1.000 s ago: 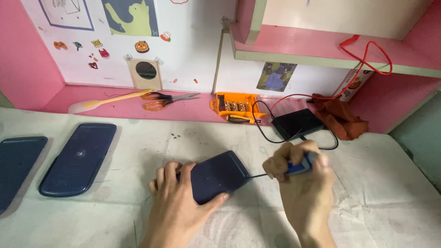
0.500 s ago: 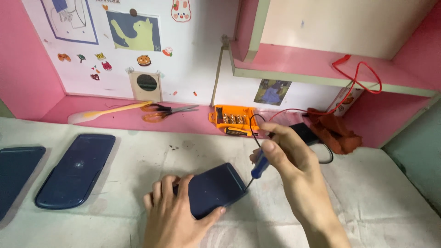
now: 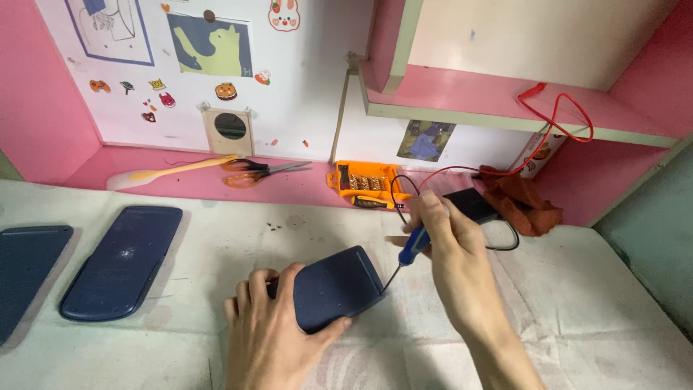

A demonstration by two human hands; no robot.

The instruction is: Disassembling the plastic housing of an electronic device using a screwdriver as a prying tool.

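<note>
A white wall panel [image 3: 310, 79] with animal stickers and 2 pictures rises behind a pale, stained desk surface [image 3: 577, 310]. Pink side walls [image 3: 36, 87] frame the nook. A pink shelf [image 3: 491, 101] juts out at the upper right. Light is even and soft.

A home desk turned into a small repair bench

A pink-painted desk nook [image 3: 50, 130] with a built-in shelf [image 3: 505, 94] is seen, of the kind found in a child's bedroom or study corner at home. The white back panel [image 3: 303, 79] is decorated with cartoon stickers and small pictures of animals. The desktop [image 3: 592, 303] is covered with a worn, stained sheet. Hobby repair work is suggested by what is laid out: an orange screwdriver bit set [image 3: 367, 184], orange-handled scissors [image 3: 256, 172], red and black test leads [image 3: 556, 123] draped from the shelf, a rust-coloured rag [image 3: 523, 202], and dark blue plastic device covers [image 3: 123, 263] set aside at the left.
</note>
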